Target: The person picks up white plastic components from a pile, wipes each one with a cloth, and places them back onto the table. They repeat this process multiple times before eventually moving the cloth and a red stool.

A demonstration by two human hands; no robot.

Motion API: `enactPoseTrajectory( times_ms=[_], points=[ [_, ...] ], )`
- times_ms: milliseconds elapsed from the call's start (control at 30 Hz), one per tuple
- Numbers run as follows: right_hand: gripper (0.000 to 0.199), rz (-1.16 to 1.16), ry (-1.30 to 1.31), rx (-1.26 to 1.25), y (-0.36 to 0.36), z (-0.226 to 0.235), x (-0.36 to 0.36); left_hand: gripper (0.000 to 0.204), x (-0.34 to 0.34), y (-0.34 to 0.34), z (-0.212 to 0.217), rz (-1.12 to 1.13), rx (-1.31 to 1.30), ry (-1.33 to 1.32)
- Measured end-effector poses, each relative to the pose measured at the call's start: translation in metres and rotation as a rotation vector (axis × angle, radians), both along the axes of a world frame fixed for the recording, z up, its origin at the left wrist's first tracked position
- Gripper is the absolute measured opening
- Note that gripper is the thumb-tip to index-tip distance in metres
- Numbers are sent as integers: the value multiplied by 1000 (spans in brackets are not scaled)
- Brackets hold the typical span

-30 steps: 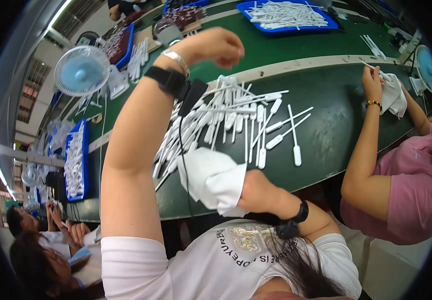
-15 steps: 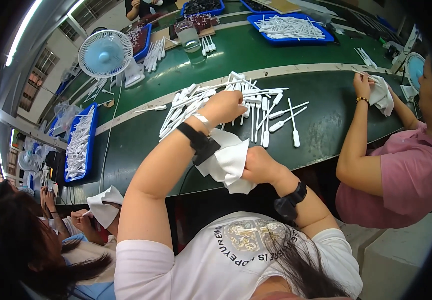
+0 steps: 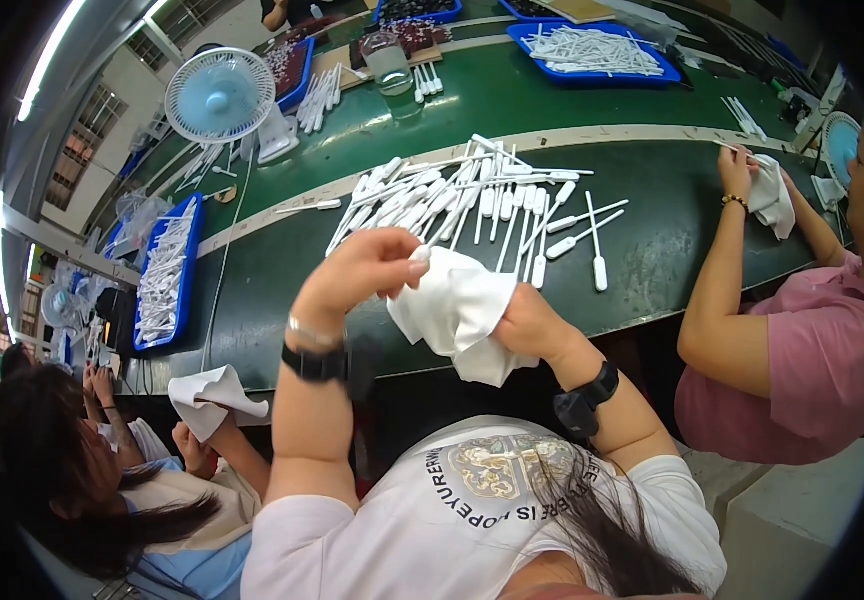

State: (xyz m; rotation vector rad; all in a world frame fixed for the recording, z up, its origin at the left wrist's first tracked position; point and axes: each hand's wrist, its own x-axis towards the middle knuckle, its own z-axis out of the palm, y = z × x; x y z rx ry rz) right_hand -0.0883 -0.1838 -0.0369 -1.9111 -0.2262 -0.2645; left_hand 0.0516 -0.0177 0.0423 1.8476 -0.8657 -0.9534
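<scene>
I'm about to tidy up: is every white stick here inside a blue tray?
No, many white sticks lie in a loose pile on the green table.

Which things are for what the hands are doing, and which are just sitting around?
Being used:
White cloth, held by the right hand
White stick, apparently pinched in the left hand
Pile of white sticks, close by, so probably part of it

Seemingly just around:
Fan, farther back
Blue tray, on the left
Clear jar, untouched

1. Looks like a factory workshop.
2. Lines co-workers [image 3: 817, 360] along a long green workbench [image 3: 667, 195].
3. Heaps alike white sticks [image 3: 442, 192] there and in blue trays [image 3: 607, 80].
4. Has strip lights [image 3: 51, 60], table fans [image 3: 217, 102].
</scene>
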Motion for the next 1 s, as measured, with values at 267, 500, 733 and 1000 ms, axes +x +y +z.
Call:
enactPoseTrajectory(
  times_ms=[267, 500, 733, 1000],
  points=[
    [22, -102, 58, 749, 1, -5, 2, 17, -60, 33, -54, 230, -483, 662],
    [23, -54, 209, 962, 7, -13, -2, 19, -63, 36, -72, 215, -617, 807],
    [26, -136, 142, 467, 15, -20, -11, 20, -72, 32, -71, 372, -588, 787],
    [26, -131, 168, 545, 15, -25, -14, 26, -67, 41, -68, 284, -374, 604]
  ],
)
